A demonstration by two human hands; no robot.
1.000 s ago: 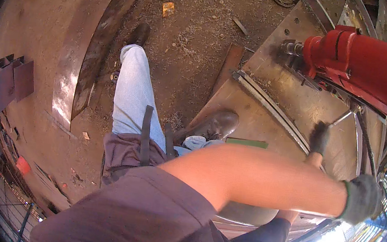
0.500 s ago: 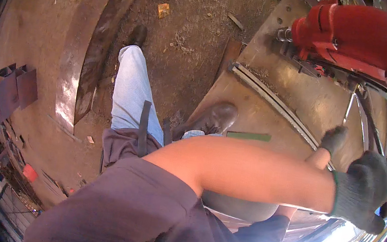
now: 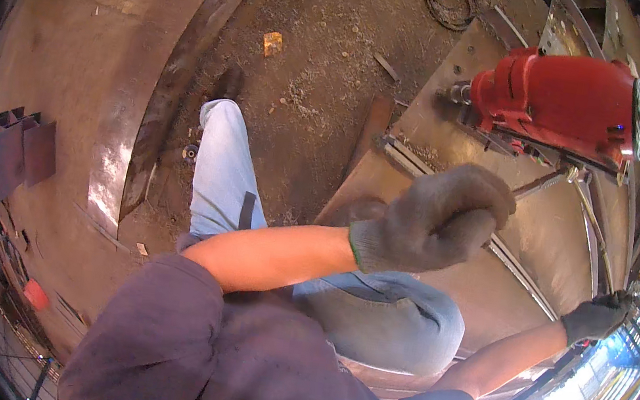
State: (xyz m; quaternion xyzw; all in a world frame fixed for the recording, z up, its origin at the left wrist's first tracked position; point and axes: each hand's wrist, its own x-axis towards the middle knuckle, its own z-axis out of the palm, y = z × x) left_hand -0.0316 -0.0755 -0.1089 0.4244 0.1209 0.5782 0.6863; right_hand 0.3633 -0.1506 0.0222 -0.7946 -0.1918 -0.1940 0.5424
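Note:
A red drill [image 3: 552, 101] with a metal chuck stands over the steel plate at the upper right. Several feed levers spread from below its body. My left hand [image 3: 441, 219], in a dark grey knit glove, is curled closed at the end of a dark lever [image 3: 542, 184]; the fingers hide that end. My right hand [image 3: 597, 316], gloved alike, is closed around the lower end of a shiny lever [image 3: 595, 226] by the right rim. The left forearm crosses over my bent knees.
The steel plate [image 3: 438, 147] carries a long slotted metal rail [image 3: 519, 274] and metal shavings. A coiled cable [image 3: 449, 4] lies on the dirt floor beyond. A long steel beam [image 3: 117, 127] runs along the left. Scraps and a yellow wrapper [image 3: 273, 44] lie between.
My left hand has swung leftward from the right rim with the dark lever. My right hand has moved down and right, onto the shiny lever's end. The view has shifted slightly.

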